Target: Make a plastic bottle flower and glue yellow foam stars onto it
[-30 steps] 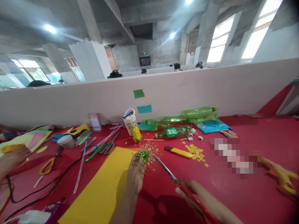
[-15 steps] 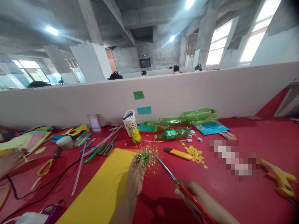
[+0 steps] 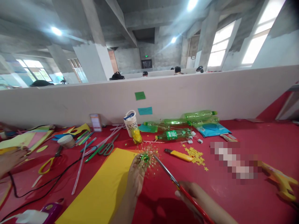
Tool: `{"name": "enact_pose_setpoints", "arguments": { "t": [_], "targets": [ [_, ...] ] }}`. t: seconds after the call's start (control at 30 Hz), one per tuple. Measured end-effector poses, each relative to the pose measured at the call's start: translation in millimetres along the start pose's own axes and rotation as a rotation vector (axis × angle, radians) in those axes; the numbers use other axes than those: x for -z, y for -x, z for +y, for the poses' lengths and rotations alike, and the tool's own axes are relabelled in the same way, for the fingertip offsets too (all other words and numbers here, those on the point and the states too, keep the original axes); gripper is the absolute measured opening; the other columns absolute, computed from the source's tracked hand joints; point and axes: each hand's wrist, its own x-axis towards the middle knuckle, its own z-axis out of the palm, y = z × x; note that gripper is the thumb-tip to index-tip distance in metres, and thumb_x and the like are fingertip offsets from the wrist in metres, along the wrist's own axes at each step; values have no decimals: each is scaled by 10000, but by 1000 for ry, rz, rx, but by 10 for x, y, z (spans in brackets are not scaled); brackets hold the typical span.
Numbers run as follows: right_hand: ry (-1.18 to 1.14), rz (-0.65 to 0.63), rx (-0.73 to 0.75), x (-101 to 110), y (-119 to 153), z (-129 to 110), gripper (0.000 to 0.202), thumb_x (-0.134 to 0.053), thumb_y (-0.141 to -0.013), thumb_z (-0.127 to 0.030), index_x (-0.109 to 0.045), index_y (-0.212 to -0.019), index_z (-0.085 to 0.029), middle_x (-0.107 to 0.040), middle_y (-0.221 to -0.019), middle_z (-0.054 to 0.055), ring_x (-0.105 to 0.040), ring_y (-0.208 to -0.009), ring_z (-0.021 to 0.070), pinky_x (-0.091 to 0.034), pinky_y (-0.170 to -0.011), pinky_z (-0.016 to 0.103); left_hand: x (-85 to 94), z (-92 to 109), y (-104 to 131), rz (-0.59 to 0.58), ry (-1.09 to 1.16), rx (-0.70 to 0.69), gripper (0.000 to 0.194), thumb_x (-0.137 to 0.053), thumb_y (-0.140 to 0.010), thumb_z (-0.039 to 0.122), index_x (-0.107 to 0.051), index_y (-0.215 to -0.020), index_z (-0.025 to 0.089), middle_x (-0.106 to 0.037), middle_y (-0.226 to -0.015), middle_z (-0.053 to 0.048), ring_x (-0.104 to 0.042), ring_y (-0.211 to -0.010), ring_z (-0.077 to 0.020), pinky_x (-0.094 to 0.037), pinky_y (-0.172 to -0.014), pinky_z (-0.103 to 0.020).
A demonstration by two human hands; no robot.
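The left hand (image 3: 137, 176) pinched a fringed green plastic piece (image 3: 145, 158). The right hand (image 3: 194, 189) gripped red-handled scissors (image 3: 172, 178) near it.

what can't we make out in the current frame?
All in the head view:
- Scissors: handle ends, cut off by the bottom edge.
- Left hand: some fingertips, hidden behind the fringed green plastic.
- Fringe: strips too fine to tell if the blade tip touches.
- Pixelated patch, right: masks whatever lies there.
- Co-worker's arm: cut off by the left edge.
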Motion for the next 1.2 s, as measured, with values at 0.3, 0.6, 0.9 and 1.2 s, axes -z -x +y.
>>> {"name": "enact_pose_setpoints", "arguments": {
  "t": [0.3,0.6,0.9,1.2],
  "targets": [
    [60,57,64,-17,-25,66,418,-460,-856,-555,-358,-665,-197,-313,-631,-54,-293,-569,88,-237,-486,209,-20,11,12,31,-5,-7,309,-729,-687,215,-653,-986,234,-698,-1014,-36,-637,-983,-195,-455,-931,-347],
    [21,65,53,-9,-25,82,445,-437,-851,-597,-403,-674,-191,-351,-584,-61,-341,-519,76,-260,-459,195,10,-14,10,-29,-11,14,287,-684,-742,181,-646,-1021,237,-681,-1079,-42,-638,-966,-173,-479,-895,-318],
    [-51,111,-124,-49,-13,-81,440,-557,-761,-602,-397,-662,-203,-344,-477,-78,-349,-391,63,-232,-404,206,-30,10,22,-32,-19,8,273,-668,-748,170,-643,-1013,234,-686,-1055,-38,-636,-966,-175,-473,-890,-316],
    [-125,100,-106,-57,-37,27,552,-442,-720,-766,-337,-682,-225,-299,-457,-98,-341,-353,63,-240,-354,190,-53,81,28,-29,-9,-7,228,-676,-739,179,-650,-958,235,-699,-976,-21,-644,-934,-176,-470,-868,-310]
  ]
}}
